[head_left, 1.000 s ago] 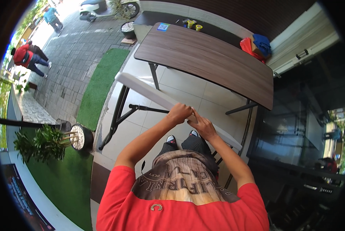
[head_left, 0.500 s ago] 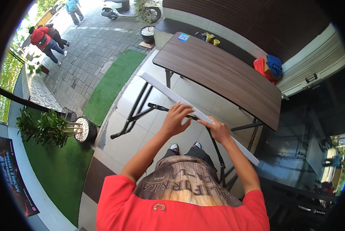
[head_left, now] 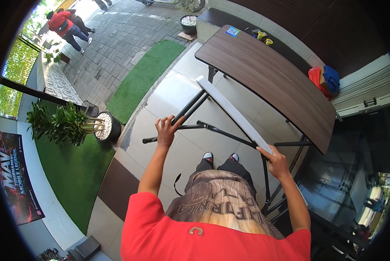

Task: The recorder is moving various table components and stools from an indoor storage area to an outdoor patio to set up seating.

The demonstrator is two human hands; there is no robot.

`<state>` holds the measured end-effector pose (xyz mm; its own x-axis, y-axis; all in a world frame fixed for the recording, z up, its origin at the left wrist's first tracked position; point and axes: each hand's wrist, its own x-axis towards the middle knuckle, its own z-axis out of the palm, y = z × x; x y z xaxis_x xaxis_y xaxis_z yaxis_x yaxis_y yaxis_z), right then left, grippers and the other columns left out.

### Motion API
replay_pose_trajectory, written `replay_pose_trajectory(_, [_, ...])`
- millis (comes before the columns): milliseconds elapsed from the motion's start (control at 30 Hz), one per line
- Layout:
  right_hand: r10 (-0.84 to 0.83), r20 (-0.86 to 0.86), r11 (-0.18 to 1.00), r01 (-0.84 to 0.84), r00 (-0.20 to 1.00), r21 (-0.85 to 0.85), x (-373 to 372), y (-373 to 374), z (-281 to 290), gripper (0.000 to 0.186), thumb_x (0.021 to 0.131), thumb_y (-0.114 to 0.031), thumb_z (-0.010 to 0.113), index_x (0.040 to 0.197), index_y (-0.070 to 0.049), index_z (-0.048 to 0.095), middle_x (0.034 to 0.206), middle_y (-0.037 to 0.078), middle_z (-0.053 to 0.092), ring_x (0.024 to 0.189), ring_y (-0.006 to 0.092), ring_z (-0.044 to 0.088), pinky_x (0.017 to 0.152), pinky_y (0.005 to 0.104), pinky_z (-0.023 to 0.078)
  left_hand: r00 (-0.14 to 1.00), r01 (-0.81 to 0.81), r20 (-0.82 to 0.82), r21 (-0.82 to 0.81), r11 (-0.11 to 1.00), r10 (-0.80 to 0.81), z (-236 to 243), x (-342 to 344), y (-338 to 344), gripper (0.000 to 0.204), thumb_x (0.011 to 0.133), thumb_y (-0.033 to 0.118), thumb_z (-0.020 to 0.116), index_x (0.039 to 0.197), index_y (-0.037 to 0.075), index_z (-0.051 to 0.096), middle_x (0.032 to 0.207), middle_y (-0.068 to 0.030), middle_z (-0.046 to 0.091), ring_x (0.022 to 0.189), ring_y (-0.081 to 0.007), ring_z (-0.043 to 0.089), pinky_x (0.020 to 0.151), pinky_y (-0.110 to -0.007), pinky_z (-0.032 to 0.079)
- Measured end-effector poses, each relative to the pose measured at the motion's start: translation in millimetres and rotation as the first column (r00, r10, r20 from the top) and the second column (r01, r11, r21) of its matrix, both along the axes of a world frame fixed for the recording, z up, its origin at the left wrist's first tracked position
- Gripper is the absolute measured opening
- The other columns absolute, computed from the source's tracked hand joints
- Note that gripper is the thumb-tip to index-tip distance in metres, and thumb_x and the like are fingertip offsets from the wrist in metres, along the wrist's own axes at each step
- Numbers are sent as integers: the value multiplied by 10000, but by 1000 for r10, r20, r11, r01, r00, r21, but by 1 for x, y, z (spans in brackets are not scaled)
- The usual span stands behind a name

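Note:
A folding table with a white top (head_left: 234,114) stands tipped on its edge in front of me, its black metal legs (head_left: 190,105) folded out on my side. My left hand (head_left: 165,131) is on these legs near their foot end, fingers curled over the tubing and thumb to the right; the fingers' undersides are hidden. With my right hand (head_left: 277,163) I grip the upper edge of the white top toward its near right end. A black brace bar (head_left: 230,134) runs between the legs and the top. The lower right part of the table is partly behind my right arm.
A brown folding table (head_left: 269,82) stands just beyond, with a dark ledge (head_left: 230,21) behind it. Glass (head_left: 330,174) lies to the right. At left are a potted plant (head_left: 108,126) and green turf (head_left: 145,80). People (head_left: 68,28) are outside.
My left hand has moved from beside the white top down-left onto the black legs. My right hand has shifted along the edge toward the near right. The table appears turned, and my view has shifted.

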<state>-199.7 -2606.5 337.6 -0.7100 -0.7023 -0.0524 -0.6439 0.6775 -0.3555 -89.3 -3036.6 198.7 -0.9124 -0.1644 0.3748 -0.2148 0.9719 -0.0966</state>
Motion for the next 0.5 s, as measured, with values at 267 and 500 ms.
replay_pose_trajectory(267, [-17, -62, 999, 14, 998, -51, 4, 7, 17, 722, 725, 105, 522, 1258, -382, 507, 1168, 149, 564, 871, 332, 638, 718, 393, 557, 967, 245, -97, 89, 965, -236, 35, -26, -25, 614, 768, 75, 576, 1313, 342, 477, 1062, 39, 513, 919, -169, 490, 829, -366, 362])
replay_pose_trajectory(500, [-131, 0, 987, 130, 991, -90, 3, 7, 28, 727, 722, 118, 525, 1254, -376, 515, 1157, 121, 575, 882, 323, 637, 732, 387, 557, 880, 430, 54, 328, 841, -471, 58, -46, 22, 634, 756, 96, 598, 1356, 191, 417, 1383, -67, 347, 1309, -220, 305, 1087, -448, 209])
